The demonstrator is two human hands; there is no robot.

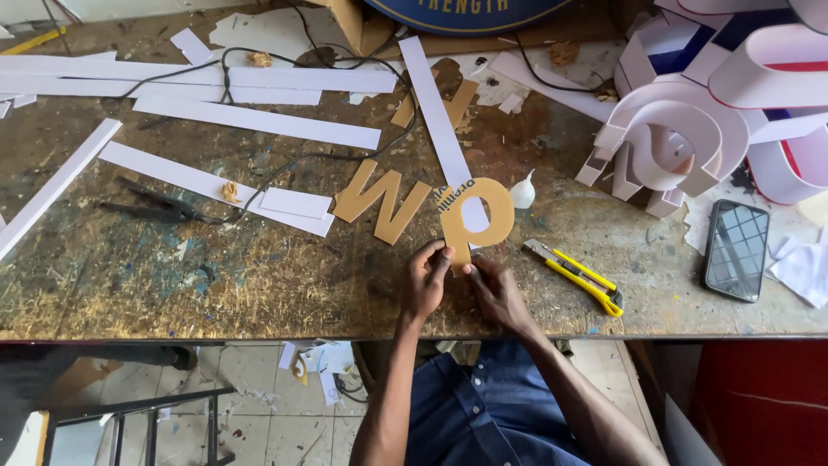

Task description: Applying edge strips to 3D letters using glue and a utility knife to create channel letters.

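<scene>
Left hand [426, 280] and right hand [496, 289] sit side by side at the near table edge, both pinching the bottom stem of a gold cut-out letter [476, 220]. L fingertips curl onto the stem from the left, R thumb and forefinger close on it from the right; neither hand is spread. Can't tell how hard they press.

Key relation: the letter lies straight ahead of both hands, away from the body. Its long axis runs from the hands outward, stem at the fingers and round bowl at the far end. Both hands are about equally near, one each side of the stem.

Through the bowl's opening, and on beyond it, runs a long white strip [435, 112], slanting away to the far left. It looks to pass under the letter, though the exact layering is unclear.

Just left of the L hand, ahead: a second gold letter [385, 203], zigzag shape, flat on the bench, close beside the first but apart, I think.

Right of the R hand, near: yellow utility knife [576, 278], untouched. Ahead-right, just beside the bowl: small white glue bottle [523, 192].

Farther right: dark phone [736, 250], face up. Far right, ahead: pile of white channel letters [681, 129].

Far left: more white strips [250, 116], black cable [285, 160], dark pliers-type tool [155, 205].

Containers: none clearly seen. The channel letters are open shells and look hollow, nothing seen inside.

All on a scuffed workbench [216, 285].
</scene>
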